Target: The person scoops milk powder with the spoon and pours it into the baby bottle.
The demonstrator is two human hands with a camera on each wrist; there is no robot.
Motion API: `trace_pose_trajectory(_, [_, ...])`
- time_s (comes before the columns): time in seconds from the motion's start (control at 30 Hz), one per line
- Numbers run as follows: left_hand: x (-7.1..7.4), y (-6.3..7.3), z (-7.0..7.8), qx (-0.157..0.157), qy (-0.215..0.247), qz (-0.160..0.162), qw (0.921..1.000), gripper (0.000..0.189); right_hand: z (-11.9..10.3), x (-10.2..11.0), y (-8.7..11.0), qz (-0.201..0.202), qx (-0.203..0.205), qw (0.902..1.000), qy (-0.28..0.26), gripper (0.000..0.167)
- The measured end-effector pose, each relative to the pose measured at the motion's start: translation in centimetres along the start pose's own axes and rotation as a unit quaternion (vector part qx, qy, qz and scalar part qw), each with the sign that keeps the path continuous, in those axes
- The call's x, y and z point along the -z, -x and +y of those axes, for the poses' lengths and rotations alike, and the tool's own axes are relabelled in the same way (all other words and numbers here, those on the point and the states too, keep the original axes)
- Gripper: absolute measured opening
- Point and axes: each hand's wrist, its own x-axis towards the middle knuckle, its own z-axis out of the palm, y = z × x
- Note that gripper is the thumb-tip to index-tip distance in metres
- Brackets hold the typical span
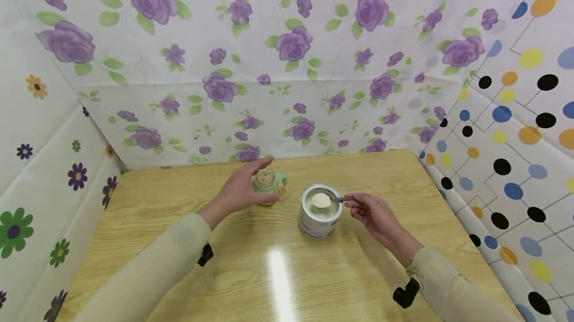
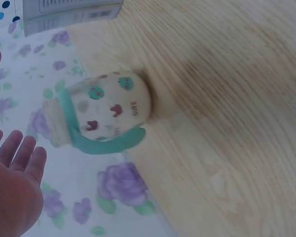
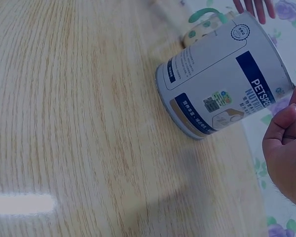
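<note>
In the head view my left hand (image 1: 236,188) reaches beside a small clear bottle (image 1: 265,180) with a mint-green collar and handles. The left wrist view shows the bottle (image 2: 106,108) upright on the table, its mouth uncapped, coloured prints on its side. The left fingers (image 2: 20,153) are spread and stand apart from it. My right hand (image 1: 375,213) pinches the dark handle of a spoon (image 1: 344,199). Its bowl carries a heap of pale powder (image 1: 321,200) above the open mouth of a white milk powder can (image 1: 316,230). The printed label of the can (image 3: 222,84) faces the right wrist camera.
Both things stand on a light wooden table (image 1: 215,282), the bottle to the left of the can and slightly farther back. A flowered cloth wall (image 1: 269,112) rises behind the table's far edge. A dotted cloth (image 1: 484,162) borders the right side.
</note>
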Motion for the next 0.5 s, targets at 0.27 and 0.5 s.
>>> trace_pose_trajectory(0.27, [-0.8,-0.1,-3.1,0.025,0.033,0.019,0.9989,0.101,0.0,-0.2,0.0,0.009,-0.005,0.9999,0.004,0.031])
trace_pose_trajectory(0.5, [-1.8,-0.4,-5.0,0.033,0.072,0.038,0.9962,0.103,0.0,-0.2,0.0,0.012,-0.007,0.9999,0.006,0.029])
